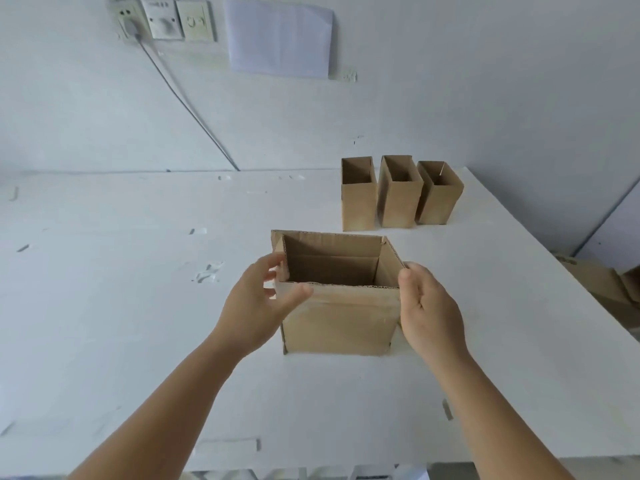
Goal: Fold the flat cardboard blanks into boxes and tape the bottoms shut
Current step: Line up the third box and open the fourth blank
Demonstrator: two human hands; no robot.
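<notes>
both forearms reach in from the near edge over the white worktop (121, 306). between the hands an open-topped cardboard box (341, 318) stands upright on it. left hand (258, 306): fingers spread and lightly curled round the box's left near corner, thumb laid on the front wall. right hand (427, 308): fingers seem to hold the right wall, though they're mostly hidden behind it. well beyond, three folded boxes (398, 194) stand in a row near the wall.
</notes>
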